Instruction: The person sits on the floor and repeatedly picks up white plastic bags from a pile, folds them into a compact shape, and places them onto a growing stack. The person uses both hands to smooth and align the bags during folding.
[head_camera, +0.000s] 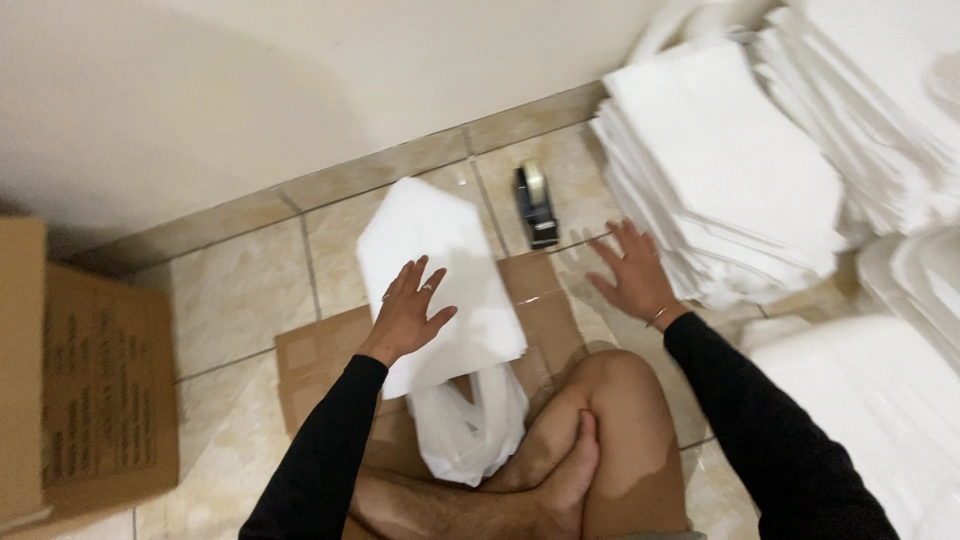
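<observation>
I sit cross-legged on a tiled floor. My left hand (408, 308) lies flat, fingers spread, on a white foam sheet (440, 260) that rests on a flattened piece of cardboard (320, 350). My right hand (632, 272) hovers open, fingers apart, just left of a tall stack of white foam sheets (720, 160), holding nothing. A bundle of white plastic bags (470, 425) sits under the sheet's near edge, against my knee (610, 400).
A black tape dispenser (535, 205) lies on the tiles by the wall. A brown cardboard box (70, 380) stands at the left. More piles of white sheets (880, 110) fill the right side, and a white roll (880, 400) lies at lower right.
</observation>
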